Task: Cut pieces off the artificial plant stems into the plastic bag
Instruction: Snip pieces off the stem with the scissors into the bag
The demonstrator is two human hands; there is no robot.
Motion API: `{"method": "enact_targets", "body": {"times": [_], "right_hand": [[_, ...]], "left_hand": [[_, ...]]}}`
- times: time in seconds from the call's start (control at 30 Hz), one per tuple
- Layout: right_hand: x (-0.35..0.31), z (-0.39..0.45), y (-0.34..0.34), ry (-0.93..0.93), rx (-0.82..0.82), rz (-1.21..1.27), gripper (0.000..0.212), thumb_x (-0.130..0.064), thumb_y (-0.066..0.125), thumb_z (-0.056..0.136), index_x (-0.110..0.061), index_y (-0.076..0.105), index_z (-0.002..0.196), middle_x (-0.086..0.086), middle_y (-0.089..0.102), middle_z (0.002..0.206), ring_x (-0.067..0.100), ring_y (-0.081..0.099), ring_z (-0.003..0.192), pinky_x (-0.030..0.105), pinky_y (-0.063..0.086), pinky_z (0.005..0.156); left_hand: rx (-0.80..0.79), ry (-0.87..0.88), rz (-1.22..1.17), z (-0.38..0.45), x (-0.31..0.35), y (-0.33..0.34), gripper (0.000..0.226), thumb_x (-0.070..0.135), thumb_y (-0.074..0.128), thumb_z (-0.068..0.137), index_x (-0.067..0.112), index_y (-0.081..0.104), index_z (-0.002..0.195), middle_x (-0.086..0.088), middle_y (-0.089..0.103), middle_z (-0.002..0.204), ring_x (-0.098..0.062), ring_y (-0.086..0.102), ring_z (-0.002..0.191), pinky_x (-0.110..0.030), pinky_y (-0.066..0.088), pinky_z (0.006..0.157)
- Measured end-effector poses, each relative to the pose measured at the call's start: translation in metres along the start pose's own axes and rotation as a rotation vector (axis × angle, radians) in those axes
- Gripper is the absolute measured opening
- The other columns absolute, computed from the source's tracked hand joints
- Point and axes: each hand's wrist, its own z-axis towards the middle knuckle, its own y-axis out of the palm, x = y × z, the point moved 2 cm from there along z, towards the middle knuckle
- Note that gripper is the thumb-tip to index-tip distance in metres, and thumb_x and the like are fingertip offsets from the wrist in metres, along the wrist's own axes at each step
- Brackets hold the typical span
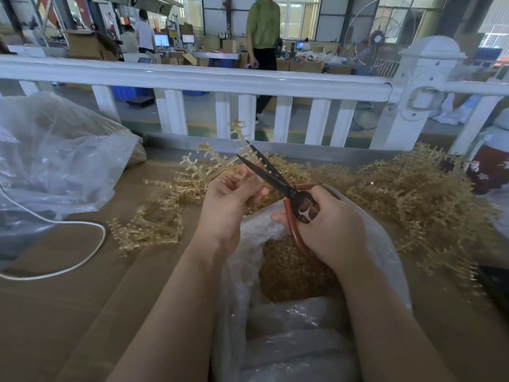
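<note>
Nearest the viewer, the plastic bag (380,260) lies open on the brown desk (82,312), its mouth showing a heap of tan cut pieces (289,274) already inside. Directly above that opening the right hand (327,227) grips the red-handled scissors (278,183), fingers curled through the loops, the dark blades parted and pointing up to the far left. Just left of it the left hand (231,197) pinches a branched artificial plant stem (220,158), which rises past the blades; the blades appear to straddle one of its side branches.

The risk, as I judge it, is that the left fingertips sit very near the blades, so a hurried snip could nick them. A piece cut from the stem's far end might also spring past the bag's rim onto the desk, since that part of the stem hangs beyond the opening.

A few loose stems (154,227) lie on the desk to the left, with a white cable (68,244) looping near them; it could snag a reaching wrist. To the right and farther back a large pile of uncut stems (413,199) crowds the bag's right side. Another clear bag (55,161) bulks at the far left. A white railing (192,78) closes the far edge, so free room lies mainly on the near left.
</note>
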Motion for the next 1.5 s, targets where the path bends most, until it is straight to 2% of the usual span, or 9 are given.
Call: {"method": "enact_targets", "body": {"times": [0.2,0.37,0.5,0.7,0.87,0.93,1.1,1.37,1.5], "right_hand": [[0.0012,-0.0013,-0.0001,-0.003,0.005,0.031,0.062,-0.085,0.053,0.069,-0.029,0.068,0.091,-0.020,0.060,0.076,0.001,0.058,0.070,0.009,0.042,0.062],[0.0009,-0.0011,0.0001,-0.016,0.035,0.033,0.061,-0.084,0.053,0.069,-0.026,0.066,0.082,-0.023,0.051,0.072,-0.003,0.052,0.064,0.012,0.040,0.059],[0.0005,-0.0004,-0.0010,-0.010,0.023,0.020,0.062,-0.084,0.056,0.068,-0.030,0.068,0.094,-0.022,0.059,0.078,-0.001,0.057,0.072,0.018,0.048,0.063],[-0.0003,0.0003,-0.0027,-0.015,0.024,0.008,0.057,-0.080,0.061,0.069,-0.030,0.068,0.096,-0.022,0.060,0.082,0.000,0.058,0.075,0.019,0.050,0.064],[-0.0003,-0.0006,-0.0019,-0.018,0.012,0.039,0.061,-0.083,0.056,0.070,-0.028,0.069,0.092,-0.021,0.060,0.080,-0.003,0.055,0.071,0.006,0.041,0.063],[0.0010,-0.0010,-0.0008,-0.016,0.017,0.040,0.061,-0.084,0.056,0.070,-0.028,0.068,0.089,-0.020,0.060,0.078,-0.004,0.055,0.069,0.008,0.043,0.062],[0.0010,-0.0006,0.0004,-0.049,0.058,0.050,0.061,-0.082,0.057,0.071,-0.023,0.069,0.084,-0.018,0.061,0.077,0.002,0.058,0.067,0.021,0.052,0.061],[-0.0005,-0.0004,0.0009,-0.021,0.003,0.066,0.062,-0.085,0.055,0.069,-0.029,0.071,0.092,-0.034,0.047,0.074,-0.004,0.052,0.065,0.010,0.043,0.062],[0.0019,-0.0008,0.0015,-0.013,-0.028,0.045,0.056,-0.086,0.056,0.069,-0.033,0.065,0.087,-0.031,0.051,0.073,-0.008,0.054,0.065,0.009,0.038,0.059]], "left_hand": [[-0.037,0.013,-0.021,-0.0011,0.0013,-0.0003,0.003,0.017,0.072,0.076,0.020,0.071,0.078,0.002,0.067,0.070,-0.010,0.061,0.068,-0.024,0.048,0.074],[-0.064,-0.006,-0.041,-0.0010,0.0022,-0.0018,0.010,0.017,0.072,0.076,0.025,0.074,0.072,0.004,0.068,0.070,-0.008,0.062,0.068,-0.021,0.050,0.074],[-0.078,-0.022,-0.023,-0.0016,0.0016,-0.0015,0.005,0.016,0.072,0.076,0.016,0.068,0.080,0.000,0.066,0.070,-0.010,0.060,0.066,-0.019,0.050,0.070],[-0.123,-0.034,-0.023,-0.0031,0.0041,0.0023,0.006,0.014,0.071,0.076,0.020,0.070,0.074,0.002,0.066,0.069,-0.010,0.060,0.066,-0.020,0.049,0.070],[-0.146,-0.054,-0.073,-0.0037,0.0043,0.0034,0.015,0.012,0.069,0.075,0.023,0.072,0.065,0.004,0.066,0.067,-0.008,0.062,0.065,-0.018,0.052,0.068],[-0.151,-0.059,-0.077,-0.0036,0.0044,0.0039,0.017,0.012,0.069,0.075,0.024,0.072,0.065,0.004,0.066,0.066,-0.008,0.061,0.064,-0.018,0.052,0.068],[-0.127,-0.076,-0.117,-0.0028,0.0039,0.0027,0.014,0.010,0.069,0.076,0.022,0.069,0.068,0.001,0.065,0.068,-0.010,0.062,0.064,-0.019,0.052,0.067],[-0.036,-0.168,-0.134,-0.0006,-0.0010,-0.0018,0.007,0.014,0.073,0.074,0.015,0.068,0.078,0.001,0.069,0.070,-0.009,0.064,0.068,-0.019,0.050,0.069],[0.021,-0.207,-0.171,0.0001,-0.0019,-0.0052,0.014,0.013,0.073,0.074,0.011,0.069,0.087,0.001,0.072,0.075,-0.008,0.067,0.069,-0.019,0.050,0.068]]}}
